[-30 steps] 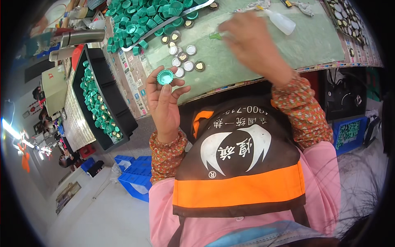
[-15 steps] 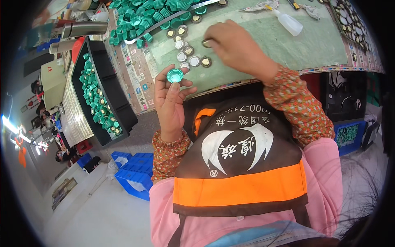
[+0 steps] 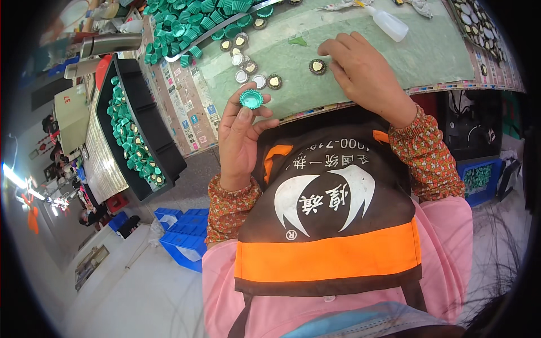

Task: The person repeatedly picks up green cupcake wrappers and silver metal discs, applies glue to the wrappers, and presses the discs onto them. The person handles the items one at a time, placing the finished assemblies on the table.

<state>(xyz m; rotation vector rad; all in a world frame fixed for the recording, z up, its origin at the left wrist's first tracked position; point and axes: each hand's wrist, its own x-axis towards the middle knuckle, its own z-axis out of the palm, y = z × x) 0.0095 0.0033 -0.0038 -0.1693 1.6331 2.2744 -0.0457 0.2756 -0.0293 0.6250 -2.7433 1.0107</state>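
Brown cap [image 3: 317,67] now down, right hand [image 3: 360,70] beside

On the green-covered table [image 3: 428,59] lie dark round caps [image 3: 274,81], a white bottle [image 3: 390,25] and a green scrap [image 3: 298,41].

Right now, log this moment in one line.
Left hand: holding green cap | Right hand: beside dark-rimmed disc, contact unclear | On green mat: disc, white bottle

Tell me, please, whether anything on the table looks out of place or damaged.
Yes, mildly: a green scrap lies alone on the mat, its irregular shape unlike the round caps. The bottle also lies on its side rather than upright.
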